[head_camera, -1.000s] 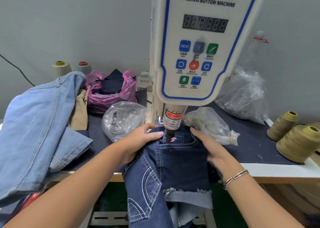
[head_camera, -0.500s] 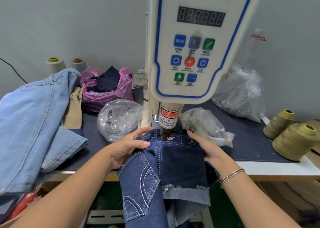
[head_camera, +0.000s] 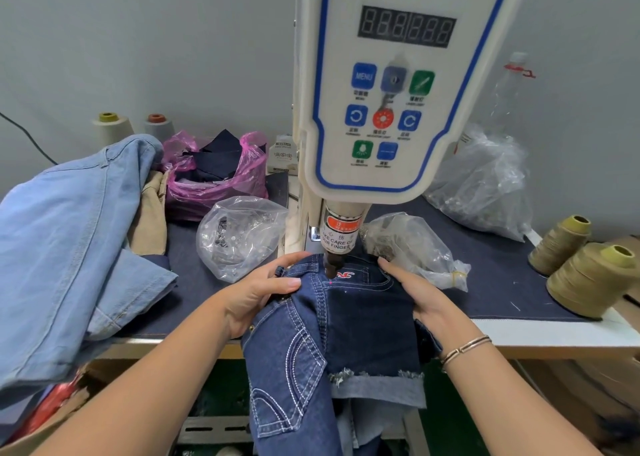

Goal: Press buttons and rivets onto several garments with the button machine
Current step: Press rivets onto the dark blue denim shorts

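Note:
Dark blue denim shorts (head_camera: 367,320) with white stitching and a frayed hem lie under the button machine (head_camera: 391,85), hanging over the table's front edge. The machine's punch head (head_camera: 332,269) stands just above the waistband, beside a small red logo. My left hand (head_camera: 258,294) grips the shorts' left side at the waistband, thumb on top. On the right side of the shorts, my right hand (head_camera: 417,298) holds the fabric with fingers curled round its edge. A bracelet sits on that wrist.
A light blue denim garment (head_camera: 65,241) is heaped at the left. Clear bags of metal hardware (head_camera: 239,236), (head_camera: 412,244), (head_camera: 485,185) flank the machine. A pink bag of dark cloth (head_camera: 214,171) sits behind. Thread cones (head_camera: 588,279) stand at right, two pale cones (head_camera: 114,128) at back left.
Both hands have slid the shorts slightly, bringing the waistband seam under the punch head. The view has dipped and moved closer to the machine.

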